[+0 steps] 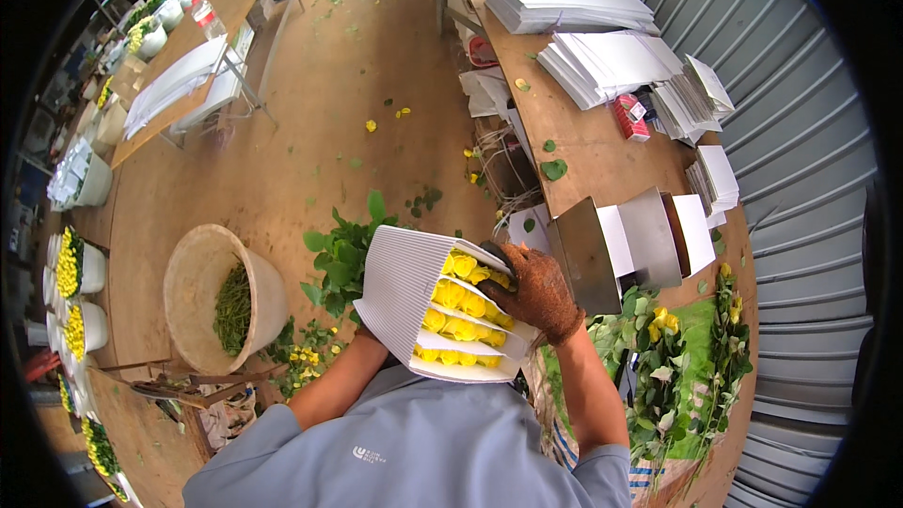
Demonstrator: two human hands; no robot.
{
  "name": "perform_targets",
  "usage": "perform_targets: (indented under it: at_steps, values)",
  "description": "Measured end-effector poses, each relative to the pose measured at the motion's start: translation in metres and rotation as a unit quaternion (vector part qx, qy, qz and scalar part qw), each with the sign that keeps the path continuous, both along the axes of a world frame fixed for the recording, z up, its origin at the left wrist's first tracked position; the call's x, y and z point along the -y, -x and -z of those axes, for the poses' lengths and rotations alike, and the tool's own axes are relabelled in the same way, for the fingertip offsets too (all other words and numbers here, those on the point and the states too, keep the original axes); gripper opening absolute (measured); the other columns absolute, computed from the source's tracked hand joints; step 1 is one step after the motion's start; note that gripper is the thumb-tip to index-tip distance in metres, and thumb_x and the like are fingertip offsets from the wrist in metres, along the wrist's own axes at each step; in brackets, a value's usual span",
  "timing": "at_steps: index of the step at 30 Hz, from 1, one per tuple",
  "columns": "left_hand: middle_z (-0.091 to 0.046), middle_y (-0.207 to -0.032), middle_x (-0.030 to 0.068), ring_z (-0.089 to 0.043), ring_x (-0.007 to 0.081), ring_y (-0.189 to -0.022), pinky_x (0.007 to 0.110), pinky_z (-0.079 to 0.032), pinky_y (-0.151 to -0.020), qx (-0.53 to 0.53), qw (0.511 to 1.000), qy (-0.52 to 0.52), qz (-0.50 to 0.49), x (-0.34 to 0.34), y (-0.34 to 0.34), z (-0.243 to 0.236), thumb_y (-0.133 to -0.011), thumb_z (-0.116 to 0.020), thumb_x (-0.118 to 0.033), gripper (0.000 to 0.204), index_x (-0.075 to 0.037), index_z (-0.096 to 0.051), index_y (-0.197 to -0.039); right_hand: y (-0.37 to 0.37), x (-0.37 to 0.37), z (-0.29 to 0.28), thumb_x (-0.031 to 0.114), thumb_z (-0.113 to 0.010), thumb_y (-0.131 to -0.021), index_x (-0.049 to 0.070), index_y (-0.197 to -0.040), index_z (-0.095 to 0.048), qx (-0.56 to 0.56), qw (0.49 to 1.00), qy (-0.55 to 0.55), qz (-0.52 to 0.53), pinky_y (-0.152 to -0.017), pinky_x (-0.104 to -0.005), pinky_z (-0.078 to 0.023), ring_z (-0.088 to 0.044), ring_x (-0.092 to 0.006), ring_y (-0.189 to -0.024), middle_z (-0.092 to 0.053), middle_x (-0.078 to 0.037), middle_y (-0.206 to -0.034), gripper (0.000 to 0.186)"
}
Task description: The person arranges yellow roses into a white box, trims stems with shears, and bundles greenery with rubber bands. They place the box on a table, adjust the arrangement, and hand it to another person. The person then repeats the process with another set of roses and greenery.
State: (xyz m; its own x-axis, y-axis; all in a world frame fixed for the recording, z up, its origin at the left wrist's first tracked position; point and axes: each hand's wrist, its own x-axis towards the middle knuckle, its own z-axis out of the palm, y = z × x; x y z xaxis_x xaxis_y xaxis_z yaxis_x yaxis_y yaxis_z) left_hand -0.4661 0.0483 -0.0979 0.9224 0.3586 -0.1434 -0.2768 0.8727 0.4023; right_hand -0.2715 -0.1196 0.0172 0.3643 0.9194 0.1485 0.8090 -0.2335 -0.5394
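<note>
one wrap (pixel 400 273), four yellow flower rows (pixel 461 298)

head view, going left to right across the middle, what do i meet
Flower bucket → tub → leaves → wrapped yellow bunch → gloved right hand → grey holder → ribbed wall

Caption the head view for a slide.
Gloved right hand touches a white corrugated wrapper holding layered yellow flowers beside a wooden table.
</note>
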Motion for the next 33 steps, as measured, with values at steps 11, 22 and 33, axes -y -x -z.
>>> perform_targets:
  at_steps: [11, 22, 33]
  values:
    - [-0.05, -0.146, 0.014, -0.053, 0.0259, -0.128, 0.04, -0.043, -0.108, -0.007, 1.0, 0.011, -0.012, -0.018, 0.016, 0.006, -0.096, -0.058, -0.038, 0.06, -0.007, -0.043, -0.145, 0.01, -0.025, 0.012, 0.027, -0.075, -0.083, 0.004, -0.109, -0.065, -0.069, 0.996, -0.057, -0.005, -0.082, -0.0473, -0.053, -0.066, -0.04, -0.087, -0.069, -0.018, -0.094, 0.036]
    - [-0.05, -0.146, 0.0134, -0.053, 0.0248, -0.128, 0.039, -0.044, -0.108, 0.0, 0.998, 0.004, -0.07, -0.019, 0.044, 0.004, -0.099, -0.056, -0.039, 0.061, -0.006, -0.04, -0.147, 0.01, -0.068, -0.013, 0.015, -0.073, -0.089, 0.001, -0.135, -0.056, -0.448, 0.887, -0.032, -0.111, -0.095, -0.036, -0.052, -0.068, -0.0263, -0.107, -0.069, -0.014, -0.121, 0.052]
    - [-0.049, -0.147, 0.0128, -0.054, 0.0236, -0.128, 0.038, -0.045, -0.108, -0.009, 0.974, -0.041, -0.222, 0.03, 0.069, -0.007, -0.101, -0.054, -0.04, 0.062, -0.006, -0.038, -0.15, 0.042, -0.064, 0.033, 0.033, -0.048, -0.107, -0.002, -0.139, -0.052, -0.51, 0.841, -0.15, -0.098, -0.098, -0.0325, -0.048, -0.063, -0.0217, -0.115, -0.065, -0.015, -0.128, 0.048]
